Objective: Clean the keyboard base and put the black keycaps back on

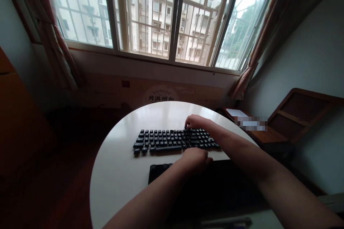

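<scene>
Loose black keycaps [168, 148] lie in rows on a white round table [115, 171], laid out like a full keyboard. My right hand [195, 121] reaches across to the top row, its thumb and fingers pinched on a small black keycap [185, 127]. Nearer to me lies a dark keyboard base [158, 173], with a few keycaps on its upper left corner. Over its upper edge is my left hand [195, 158], fingers curled closed. What those fingers hold, if anything, is hidden. Both forearms and deep shadow cover much of the base.
A wooden chair [301, 111] with papers [236, 113] on its seat stands to the right of the table. Beyond the table are a large printed box [129, 91] by the wall and a barred window [156, 18] with tied curtains [55, 43].
</scene>
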{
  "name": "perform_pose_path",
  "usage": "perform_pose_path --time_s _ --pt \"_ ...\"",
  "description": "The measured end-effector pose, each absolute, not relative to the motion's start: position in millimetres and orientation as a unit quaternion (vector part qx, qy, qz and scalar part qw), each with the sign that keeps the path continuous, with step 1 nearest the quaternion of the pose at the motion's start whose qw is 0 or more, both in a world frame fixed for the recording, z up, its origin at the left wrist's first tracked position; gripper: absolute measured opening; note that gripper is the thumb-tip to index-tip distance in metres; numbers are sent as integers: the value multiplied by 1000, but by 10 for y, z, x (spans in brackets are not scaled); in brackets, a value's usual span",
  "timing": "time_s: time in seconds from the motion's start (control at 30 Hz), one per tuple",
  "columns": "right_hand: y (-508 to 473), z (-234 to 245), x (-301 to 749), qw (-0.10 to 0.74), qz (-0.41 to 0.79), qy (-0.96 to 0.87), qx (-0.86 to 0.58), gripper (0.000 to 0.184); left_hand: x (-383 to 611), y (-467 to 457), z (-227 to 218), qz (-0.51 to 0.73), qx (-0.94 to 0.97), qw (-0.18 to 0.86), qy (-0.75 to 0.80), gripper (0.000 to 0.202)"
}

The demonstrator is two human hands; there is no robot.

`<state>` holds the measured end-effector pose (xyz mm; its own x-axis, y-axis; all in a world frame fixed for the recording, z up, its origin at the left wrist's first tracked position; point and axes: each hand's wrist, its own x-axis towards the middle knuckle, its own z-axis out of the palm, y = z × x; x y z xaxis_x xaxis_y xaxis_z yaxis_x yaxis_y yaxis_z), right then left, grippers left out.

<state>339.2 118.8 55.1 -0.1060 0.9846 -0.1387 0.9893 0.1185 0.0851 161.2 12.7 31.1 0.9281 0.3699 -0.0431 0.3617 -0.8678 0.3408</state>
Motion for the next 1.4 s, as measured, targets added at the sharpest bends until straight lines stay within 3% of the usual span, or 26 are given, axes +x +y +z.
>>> perform_pose_path --time_s 0.4,0.67,0.87,1.4 --pt "549 1033 3482 -40 40 763 644 22 1631 145 299 8 970 163 178 43" --pt "-597 929 3721 -132 -93 755 636 19 1651 143 370 -8 968 166 186 35" --pt "-956 696 3554 -120 -168 759 618 22 1655 166 356 -2 967 173 185 34" --pt "-953 779 3273 -32 -98 771 628 24 1654 153 372 -1 966 169 194 32"
